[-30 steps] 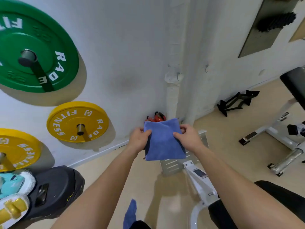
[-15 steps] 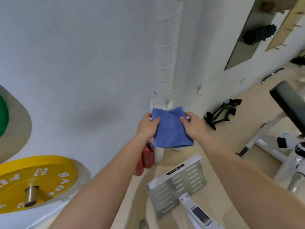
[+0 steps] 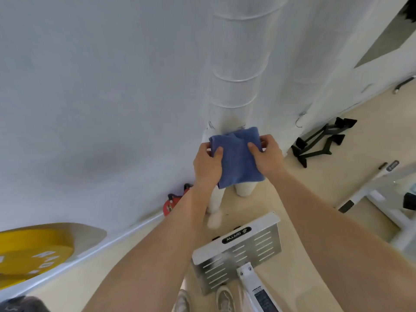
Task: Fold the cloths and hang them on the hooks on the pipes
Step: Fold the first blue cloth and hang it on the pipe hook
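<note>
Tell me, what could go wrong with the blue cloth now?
1. The left hand and right hand pinch only the top corners of the blue cloth, and its top edge looks bunched, so the fold might fall open.
2. The cloth covers the part of the white pipe behind it, so any hook there is hidden. The person could miss it, and the cloth might drop to the floor.

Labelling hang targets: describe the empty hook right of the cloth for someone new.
Find the wide white wrapped pipe in the corner, where the blue cloth is held. On the next white upright to its right, above the black handles on the floor, hangs the hook. It is the only thin wire curl there.
</note>
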Available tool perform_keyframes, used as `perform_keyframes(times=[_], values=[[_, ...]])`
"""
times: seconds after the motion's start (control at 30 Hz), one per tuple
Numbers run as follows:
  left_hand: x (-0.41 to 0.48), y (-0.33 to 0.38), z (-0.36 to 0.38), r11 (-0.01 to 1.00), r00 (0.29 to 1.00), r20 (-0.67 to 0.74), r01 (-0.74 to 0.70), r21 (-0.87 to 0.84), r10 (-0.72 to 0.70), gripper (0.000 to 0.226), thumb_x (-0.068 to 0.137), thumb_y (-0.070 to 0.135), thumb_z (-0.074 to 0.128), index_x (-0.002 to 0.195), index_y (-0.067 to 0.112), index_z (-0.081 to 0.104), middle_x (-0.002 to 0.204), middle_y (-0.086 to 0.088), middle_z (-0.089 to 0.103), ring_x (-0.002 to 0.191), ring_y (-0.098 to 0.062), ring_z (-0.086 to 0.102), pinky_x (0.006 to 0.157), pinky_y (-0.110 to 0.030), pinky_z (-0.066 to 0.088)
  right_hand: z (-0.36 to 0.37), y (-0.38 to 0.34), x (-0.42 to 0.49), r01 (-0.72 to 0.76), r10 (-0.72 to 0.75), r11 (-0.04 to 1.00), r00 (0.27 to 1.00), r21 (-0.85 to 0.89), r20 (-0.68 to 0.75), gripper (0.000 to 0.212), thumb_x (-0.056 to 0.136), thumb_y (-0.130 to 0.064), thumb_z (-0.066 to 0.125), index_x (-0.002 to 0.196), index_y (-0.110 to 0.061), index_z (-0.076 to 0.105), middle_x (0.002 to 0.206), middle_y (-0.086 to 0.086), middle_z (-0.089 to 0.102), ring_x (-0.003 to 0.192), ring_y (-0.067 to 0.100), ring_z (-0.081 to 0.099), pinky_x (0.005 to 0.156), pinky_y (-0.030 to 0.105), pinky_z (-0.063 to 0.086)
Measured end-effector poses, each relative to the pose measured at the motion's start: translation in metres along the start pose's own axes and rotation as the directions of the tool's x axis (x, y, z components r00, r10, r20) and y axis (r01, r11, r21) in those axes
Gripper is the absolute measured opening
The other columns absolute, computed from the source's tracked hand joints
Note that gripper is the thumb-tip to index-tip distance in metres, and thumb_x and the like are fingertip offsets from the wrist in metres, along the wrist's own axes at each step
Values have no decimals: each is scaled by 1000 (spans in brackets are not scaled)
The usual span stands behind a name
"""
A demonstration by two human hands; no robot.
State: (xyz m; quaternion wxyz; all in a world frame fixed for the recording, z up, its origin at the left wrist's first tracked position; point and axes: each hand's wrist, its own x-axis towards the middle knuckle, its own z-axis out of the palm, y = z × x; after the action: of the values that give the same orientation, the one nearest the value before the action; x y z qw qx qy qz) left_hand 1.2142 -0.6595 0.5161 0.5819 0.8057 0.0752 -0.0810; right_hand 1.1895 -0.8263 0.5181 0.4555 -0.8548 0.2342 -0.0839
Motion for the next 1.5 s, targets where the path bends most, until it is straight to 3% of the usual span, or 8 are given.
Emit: perform_keyframes(times=[0.23,0.4,0.5,0.73,0.9,1.03,1.23,1.5], values=[[26,-31,27,998,983,-175,48,-43,-55,9,94,31,61,93,22,61,77,10,61,70,-4,56,57,-3,40,20,38,52,28,-28,1000,997,1,69,14,90,-26,64,98,-15,59,91,1,66,77,20,62,70,32,48],[35,-54,40,997,969,-233,79,0,-77,21,92,37,64,84,18,63,71,10,62,64,-1,56,55,-2,38,35,69,66,-26,35,997,990,-71,135,13,86,-23,67,83,-13,59,75,0,62,70,21,58,65,30,42],[37,-69,48,986,966,-217,155,55,-140,28,91,41,62,84,14,65,68,10,61,60,-3,54,50,-5,37,40,82,64,-110,119,992,976,-57,182,14,84,-24,69,82,-17,57,69,-2,60,68,22,61,69,41,54],[36,-63,41,977,960,-203,207,47,-194,22,87,34,69,93,21,53,78,9,60,69,-8,58,55,-17,40,22,65,51,317,-282,929,941,-190,188,35,89,-22,56,121,-32,48,113,-4,62,86,20,62,77,34,46],[35,-62,40,986,980,-168,122,114,-102,14,87,28,64,85,21,53,72,2,64,71,-20,63,60,-29,51,21,63,45,306,-255,929,937,-207,237,38,89,-59,51,117,-34,54,107,-7,63,85,18,62,75,35,50],[28,-64,39,952,985,-174,38,303,16,13,88,30,61,89,22,50,84,0,63,76,-22,61,64,-39,52,28,47,53,247,-186,921,959,-301,215,31,91,-59,49,97,-29,53,91,-2,64,79,23,59,65,34,46],[21,-61,44,747,825,-52,-480,459,563,17,90,15,58,106,17,64,107,2,63,96,-18,56,82,-24,44,28,43,58,139,-51,926,968,-352,247,30,86,-64,53,92,-35,54,83,-4,66,79,22,62,63,34,47],[14,-79,49,699,846,178,-518,492,502,50,89,37,63,134,18,56,135,0,57,116,-20,58,97,-36,50,24,34,75,-40,125,972,922,-230,366,30,72,-57,72,82,-29,66,77,-1,69,77,23,67,74,44,59]])
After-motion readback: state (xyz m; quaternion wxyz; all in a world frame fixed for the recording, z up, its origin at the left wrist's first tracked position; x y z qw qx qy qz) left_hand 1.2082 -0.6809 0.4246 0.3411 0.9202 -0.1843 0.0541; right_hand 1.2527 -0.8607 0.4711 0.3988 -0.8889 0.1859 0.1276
